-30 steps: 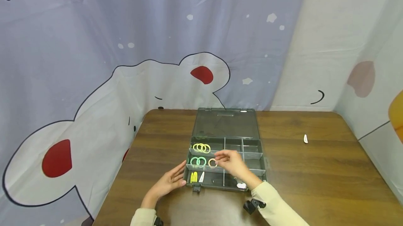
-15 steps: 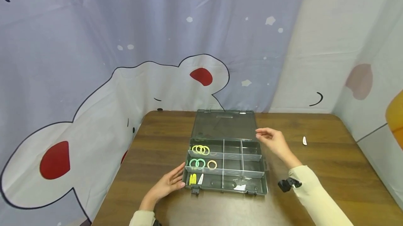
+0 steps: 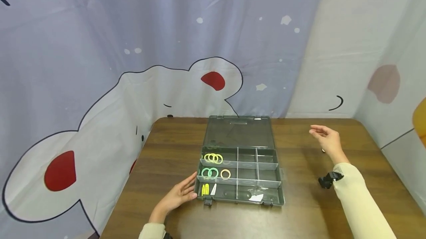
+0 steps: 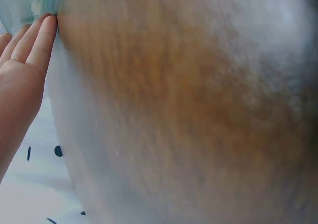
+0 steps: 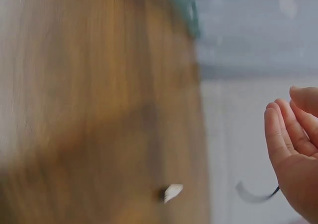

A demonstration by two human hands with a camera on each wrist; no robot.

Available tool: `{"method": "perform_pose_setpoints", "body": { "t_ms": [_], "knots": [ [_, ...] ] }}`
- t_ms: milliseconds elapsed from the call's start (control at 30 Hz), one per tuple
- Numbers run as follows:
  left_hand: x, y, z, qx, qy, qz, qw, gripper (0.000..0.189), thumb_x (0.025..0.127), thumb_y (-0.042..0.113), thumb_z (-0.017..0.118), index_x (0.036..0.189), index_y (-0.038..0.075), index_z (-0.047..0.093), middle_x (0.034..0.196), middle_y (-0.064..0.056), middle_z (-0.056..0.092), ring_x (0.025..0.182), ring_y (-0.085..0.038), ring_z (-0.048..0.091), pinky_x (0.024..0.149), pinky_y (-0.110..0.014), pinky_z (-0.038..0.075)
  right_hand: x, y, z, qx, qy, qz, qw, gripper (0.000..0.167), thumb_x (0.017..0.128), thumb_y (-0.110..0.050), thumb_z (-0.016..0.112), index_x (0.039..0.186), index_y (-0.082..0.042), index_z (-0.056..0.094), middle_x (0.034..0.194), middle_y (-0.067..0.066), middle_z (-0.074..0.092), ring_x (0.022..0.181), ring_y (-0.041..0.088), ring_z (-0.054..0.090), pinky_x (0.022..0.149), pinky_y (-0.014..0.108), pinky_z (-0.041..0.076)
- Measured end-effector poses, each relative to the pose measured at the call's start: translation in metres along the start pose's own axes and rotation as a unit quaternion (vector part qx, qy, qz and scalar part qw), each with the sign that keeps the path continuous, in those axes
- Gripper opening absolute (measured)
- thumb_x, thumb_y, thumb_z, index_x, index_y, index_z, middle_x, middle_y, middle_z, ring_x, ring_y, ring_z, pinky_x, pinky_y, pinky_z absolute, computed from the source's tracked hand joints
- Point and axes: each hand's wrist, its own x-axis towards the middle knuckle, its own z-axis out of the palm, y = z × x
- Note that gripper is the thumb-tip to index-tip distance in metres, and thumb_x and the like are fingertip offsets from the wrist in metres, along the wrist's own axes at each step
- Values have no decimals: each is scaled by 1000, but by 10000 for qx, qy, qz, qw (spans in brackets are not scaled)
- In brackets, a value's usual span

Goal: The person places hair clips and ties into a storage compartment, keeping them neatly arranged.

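Observation:
My left hand (image 3: pixel 178 195) touches the left side of a dark translucent compartment box (image 3: pixel 273 202) with its fingers fairly straight. In the left wrist view, the fingertips (image 4: pixel 48 25) meet the box's edge. My right hand (image 3: pixel 328 142) is raised over the right part of the table, loosely bent, holding nothing visible. Just below it lies a small white hair clip (image 5: pixel 173 192), mostly covered by the hand in the head view. Inside the box are several yellow rings (image 3: pixel 215 158), two green rings (image 3: pixel 209 172), a peach ring (image 3: pixel 225 170), yellow hair clips (image 3: pixel 207 189) and a white hair clip (image 3: pixel 213 189).
The box's lid (image 3: pixel 237 132) lies opened back toward the curtain (image 3: pixel 173 91). A white patch (image 3: pixel 256 197) shows in the front right compartment. Clear dividers (image 3: pixel 247 164) split the box. Wooden table surface (image 3: pixel 299 194) extends on both sides.
My right hand has let go of the peach ring in the middle row and moved right, out over the table to the loose white clip. My left hand stays at the box.

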Motion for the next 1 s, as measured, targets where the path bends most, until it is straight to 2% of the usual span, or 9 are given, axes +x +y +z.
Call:
{"method": "perform_pose_setpoints", "body": {
  "t_ms": [67, 133, 267, 333, 400, 500, 567, 800, 1000],
  "knots": [
    [0, -1, 1, 4, -8, 6, 10000, 77, 93, 11, 63, 155, 15, 18, 155, -24, 20, 135, -44, 33, 106, -39, 39, 0, 13, -10, 35, 85, 353, 9993, 40, 92, -20, 67, 118, 9, 61, 83, -24, 65, 76, -18, 55, 65, 4, 45],
    [0, -2, 1, 7, -26, 9, 10000, 77, 93, 12, 64, 155, 16, 18, 155, -24, 20, 135, -44, 33, 106, -38, 39, -2, 24, -18, 150, 259, 711, 9970, 40, 92, -19, 67, 119, 9, 60, 79, -30, 61, 74, -18, 55, 63, 4, 44],
    [0, -1, 2, 6, -22, 21, 10000, 77, 93, 12, 64, 155, 15, 18, 155, -24, 20, 135, -44, 33, 106, -38, 39, -6, 43, -28, 549, 536, 1310, 9884, 25, 91, -15, 67, 112, -2, 67, 74, -32, 59, 70, -15, 55, 60, 4, 44],
    [0, -1, 1, 15, 16, -5, 10000, 77, 93, 11, 63, 155, 15, 18, 155, -24, 20, 135, -44, 33, 106, -39, 38, -7, 51, -30, 679, 577, 1524, 9843, 15, 90, -12, 67, 106, -12, 69, 72, -31, 60, 69, -14, 55, 60, 4, 44],
    [0, 0, 1, 26, 49, -17, 10000, 77, 93, 11, 64, 155, 16, 19, 155, -24, 20, 135, -44, 34, 106, -41, 38, -8, 58, -31, 601, 491, 1684, 9827, 18, 91, -11, 66, 109, -10, 68, 72, -30, 59, 69, -14, 55, 61, 4, 44],
    [0, 0, 1, 12, 35, -32, 10000, 77, 93, 12, 64, 155, 17, 19, 155, -24, 20, 135, -44, 34, 106, -41, 38, -9, 66, -30, 263, 289, 1903, 9809, 35, 91, -9, 64, 123, 3, 60, 70, -30, 58, 68, -13, 53, 60, 6, 44],
    [1, -1, 0, 6, 16, -27, 10000, 78, 92, 13, 65, 155, 16, 19, 155, -23, 20, 135, -44, 33, 106, -40, 38, -10, 69, -28, 129, 172, 2044, 9786, 48, 90, -8, 63, 132, 10, 49, 69, -29, 58, 66, -11, 53, 60, 8, 45],
    [1, 0, 1, -67, 13, 6, 10000, 78, 92, 11, 65, 155, 15, 19, 155, -24, 20, 135, -45, 33, 105, -37, 40, -14, 76, -26, 135, -137, 2358, 9716, 57, 90, -2, 59, 139, 13, 37, 66, -22, 59, 62, -7, 56, 60, 11, 48],
    [0, 1, 1, -52, 8, 6, 10000, 76, 93, 8, 63, 155, 14, 18, 155, -24, 20, 135, -44, 33, 105, -36, 39, -12, 80, -25, -463, -249, 2228, 9734, 56, 91, -8, 60, 139, 11, 39, 68, -17, 60, 61, -6, 54, 58, 13, 42]
  ]
}}
